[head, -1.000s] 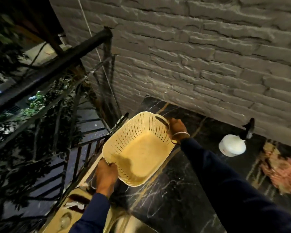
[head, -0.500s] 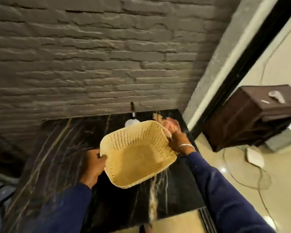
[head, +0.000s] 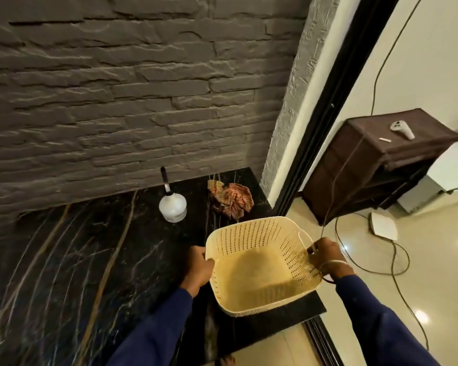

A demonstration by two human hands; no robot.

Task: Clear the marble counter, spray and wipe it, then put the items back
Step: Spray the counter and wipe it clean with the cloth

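Basket (head: 262,265) is the thing in hand: a cream, perforated plastic one, empty, held tilted with its open mouth toward the camera, over the near right corner of the dark marble tabletop (head: 90,260). The left hand (head: 199,268) is curled around its left rim and the right hand (head: 325,257) is closed on the right rim, so it hangs square between them, neither hand nearer; whether its base touches the stone cannot be told. Its right side overhangs the tabletop's right edge, toward the pale floor (head: 407,299). Beyond it, by the stone wall, stand a white spray bottle (head: 173,206) and, just to that bottle's right, a crumpled patterned cloth (head: 232,198), both apart from the basket. If the basket is being cleared off, the open way out probably lies to the right, off the edge.
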